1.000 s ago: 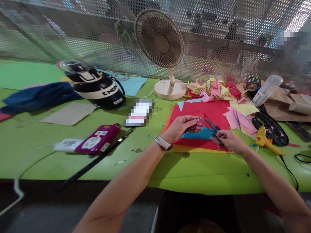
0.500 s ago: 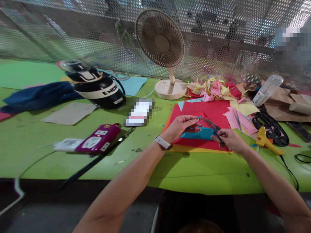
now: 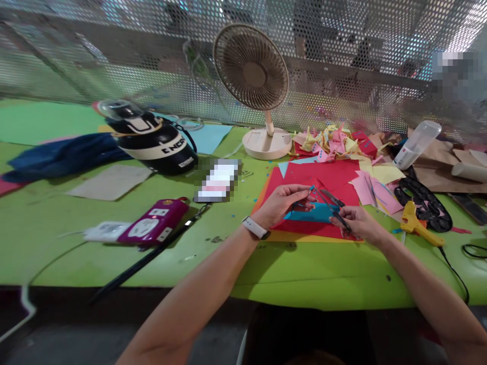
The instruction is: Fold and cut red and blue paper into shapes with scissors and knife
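My left hand (image 3: 287, 203) pinches a small piece of blue paper (image 3: 312, 188) between thumb and fingertips, above a stack of coloured sheets. My right hand (image 3: 355, 223) is closed round the dark handles of a pair of scissors (image 3: 335, 201), whose blades point left toward the blue piece and stand apart. Below both hands lies a larger blue paper strip (image 3: 310, 213), partly covered by my fingers. It rests on red paper (image 3: 323, 173), with a yellow-orange sheet (image 3: 323, 238) showing along the near edge.
Behind the sheets is a heap of pink and yellow paper pieces (image 3: 335, 144) beside a fan (image 3: 266, 144). A yellow glue gun (image 3: 418, 223) and a black palette (image 3: 426, 205) lie to the right. Leftward are a phone (image 3: 218, 180), a purple power strip (image 3: 160, 220) and a black bottle (image 3: 155, 147).
The whole view has shifted slightly, so things sit a little lower in the picture. Both hands keep nearly the same place and hold, with the scissors still near the blue piece.
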Tool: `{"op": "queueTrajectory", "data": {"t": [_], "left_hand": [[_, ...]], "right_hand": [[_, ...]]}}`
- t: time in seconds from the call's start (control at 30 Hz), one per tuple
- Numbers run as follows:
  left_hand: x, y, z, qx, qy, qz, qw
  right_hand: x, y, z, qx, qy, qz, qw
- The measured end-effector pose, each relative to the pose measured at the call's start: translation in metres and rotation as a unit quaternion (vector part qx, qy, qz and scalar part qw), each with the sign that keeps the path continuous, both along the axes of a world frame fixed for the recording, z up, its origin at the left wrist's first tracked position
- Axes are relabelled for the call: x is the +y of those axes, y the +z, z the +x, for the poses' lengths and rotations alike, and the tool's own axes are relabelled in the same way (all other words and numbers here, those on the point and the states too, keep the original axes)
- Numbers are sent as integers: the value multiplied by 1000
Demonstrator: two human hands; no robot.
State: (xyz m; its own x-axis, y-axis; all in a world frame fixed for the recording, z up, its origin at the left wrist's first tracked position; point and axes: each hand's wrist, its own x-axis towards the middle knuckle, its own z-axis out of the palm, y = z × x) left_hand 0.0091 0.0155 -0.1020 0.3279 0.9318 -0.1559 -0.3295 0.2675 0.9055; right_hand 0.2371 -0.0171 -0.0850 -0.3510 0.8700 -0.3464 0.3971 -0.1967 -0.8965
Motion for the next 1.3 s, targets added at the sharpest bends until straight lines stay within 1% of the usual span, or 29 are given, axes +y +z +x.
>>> {"op": "queueTrajectory", "data": {"t": [0.3,0.53,0.73,0.9,1.0,1.17,1.3], "left_hand": [[0,0,0,9,3,0,1000],[-1,2,0,3,4,-3,1000],[-2,4,2,0,9,-4,1000],[-1,3,2,6,6,-8,1000],[0,1,1,4,9,-5,1000],[0,1,2,-12,17,-10,1000],[-1,3,3,-16,18,-17,1000]], "right_hand": [[1,0,-1,-9,-7,-4,1000],[3,-6,2,-12,6,12,1000],[2,-5,2,-19,3,21,1000],[4,-9,4,-17,-2,21,1000],[3,-7,4,-10,-9,18,1000],[1,3,1,-6,-9,5,1000],[0,1,1,-10,2,1,1000]]}}
